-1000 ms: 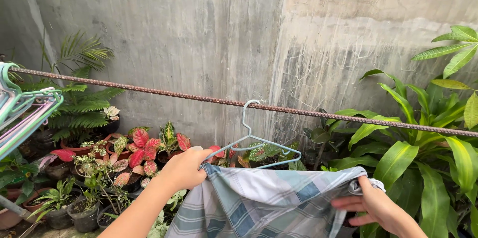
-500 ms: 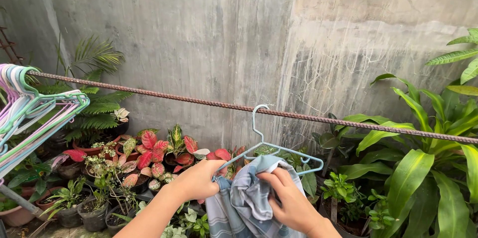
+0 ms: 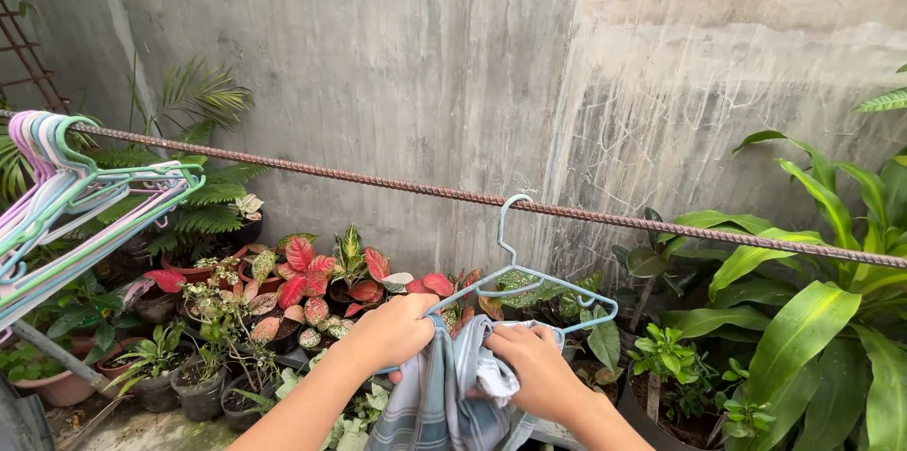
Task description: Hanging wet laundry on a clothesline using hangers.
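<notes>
Lowest in view, the left hand (image 3: 397,330) and right hand (image 3: 534,371) are both closed on a bunched grey-blue plaid cloth (image 3: 452,399), gripping it close together just under the left arm of a light blue hanger (image 3: 521,273). The hanger hooks over a rusty ribbed bar (image 3: 397,185). Potted red-leaved plants (image 3: 302,286) crowd behind, pastel hangers (image 3: 66,196) cluster far left, and a stained concrete wall (image 3: 453,64) stands beyond.

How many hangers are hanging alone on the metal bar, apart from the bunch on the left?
1: a light blue hanger hooked mid-bar, above both hands holding the plaid cloth. The bunch of hangers overlaps too much to count.
</notes>
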